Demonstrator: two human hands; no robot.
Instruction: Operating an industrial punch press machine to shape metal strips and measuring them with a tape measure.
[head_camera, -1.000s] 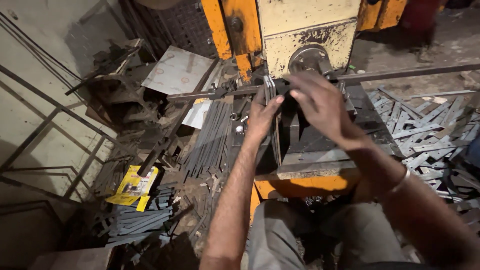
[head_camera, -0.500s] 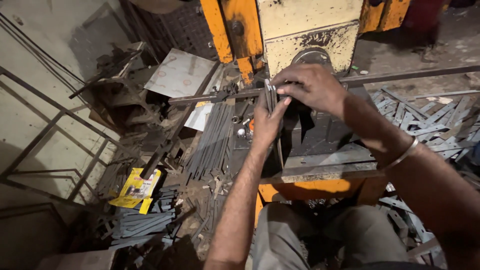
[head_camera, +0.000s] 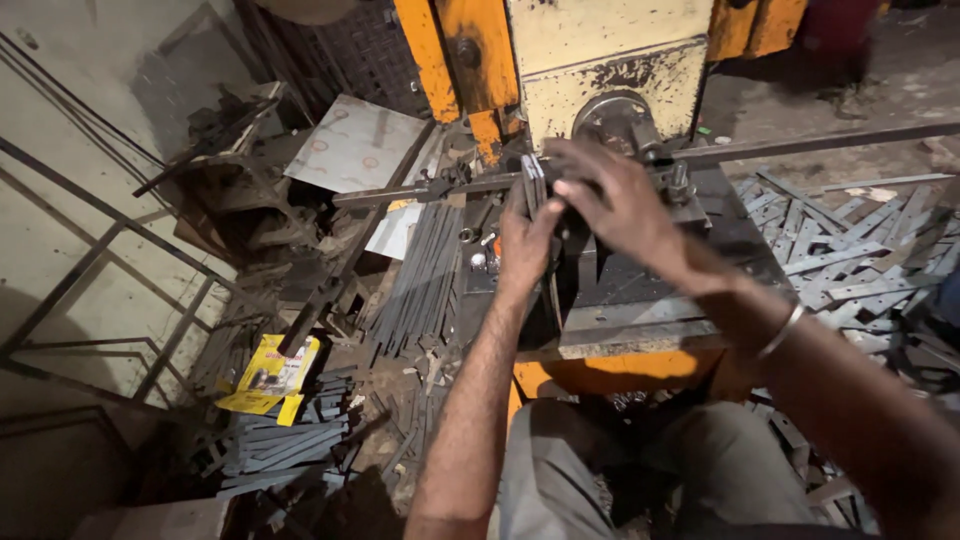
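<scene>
Left hand (head_camera: 525, 235) pinches thin metal strips (head_camera: 534, 185) upright at the press die (head_camera: 620, 125); right hand (head_camera: 610, 200) curls over them from above. Best practice: square strips against the long bar (head_camera: 440, 188), fingertips outside the die.

Definitely a metal fabrication workshop, and a pretty rough one. There's a big yellow-orange press (head_camera: 600, 60) at the far end with chipped paint, and a dark steel surface (head_camera: 640, 300) bolted under it. Cut flat steel strips (head_camera: 860, 250) are heaped all over the floor on the right, more strips bundled (head_camera: 420, 290) in the middle and near left. A welded bar frame (head_camera: 90, 290) leans on the left wall, a sheet-metal plate (head_camera: 355, 145) lies beyond it, and grime and offcuts are everywhere.
</scene>
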